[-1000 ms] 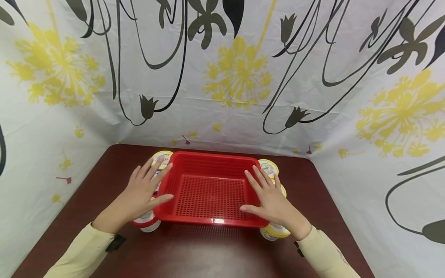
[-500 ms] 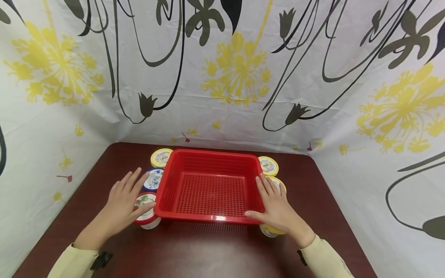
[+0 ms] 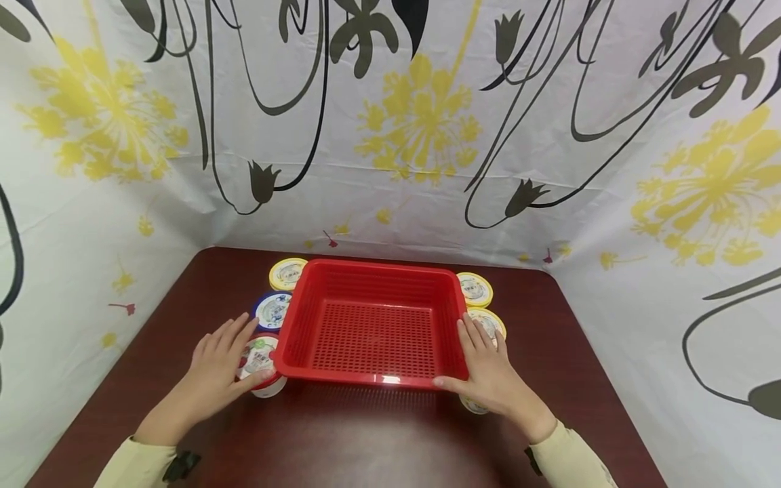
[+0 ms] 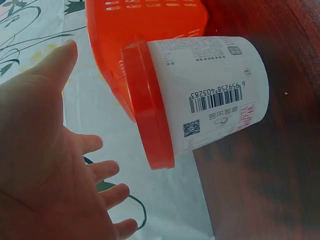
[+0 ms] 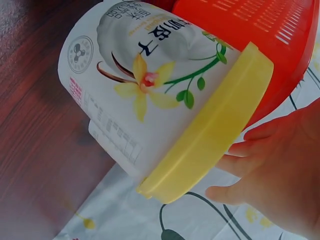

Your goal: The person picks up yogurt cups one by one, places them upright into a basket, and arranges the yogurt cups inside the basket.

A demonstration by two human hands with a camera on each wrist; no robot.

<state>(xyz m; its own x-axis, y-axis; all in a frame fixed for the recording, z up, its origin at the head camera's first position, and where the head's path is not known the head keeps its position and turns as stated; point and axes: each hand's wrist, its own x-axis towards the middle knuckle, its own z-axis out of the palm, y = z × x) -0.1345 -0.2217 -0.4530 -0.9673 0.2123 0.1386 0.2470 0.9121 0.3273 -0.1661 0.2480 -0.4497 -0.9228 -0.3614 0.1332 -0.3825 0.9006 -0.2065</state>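
Observation:
A red plastic basket (image 3: 360, 376) with a mesh floor stands on the table, with nothing inside it. At its left side, my left hand (image 3: 210, 376) is spread above a red-lidded tub (image 3: 259, 354); the left wrist view shows the palm and fingers apart from the tub's lid (image 4: 147, 107). My right hand (image 3: 491, 373) has its fingers extended over the basket's right edge and a yellow-lidded tub (image 3: 472, 404), partly hidden beneath it. In the right wrist view, fingertips lie beside that tub's yellow lid (image 5: 215, 127); whether they touch it I cannot tell.
Behind the red-lidded tub stand a blue-lidded tub (image 3: 272, 310) and a yellow-lidded tub (image 3: 287, 273). Two more yellow-lidded tubs, a middle one (image 3: 489, 320) and a back one (image 3: 474, 289), line the basket's right. Patterned cloth (image 3: 378, 135) surrounds the dark red table (image 3: 366, 440) on three sides.
My left hand has drawn back from over the basket's left edge toward the red-lidded tub. The right hand has shifted slightly down and right. Basket and tubs stay in place.

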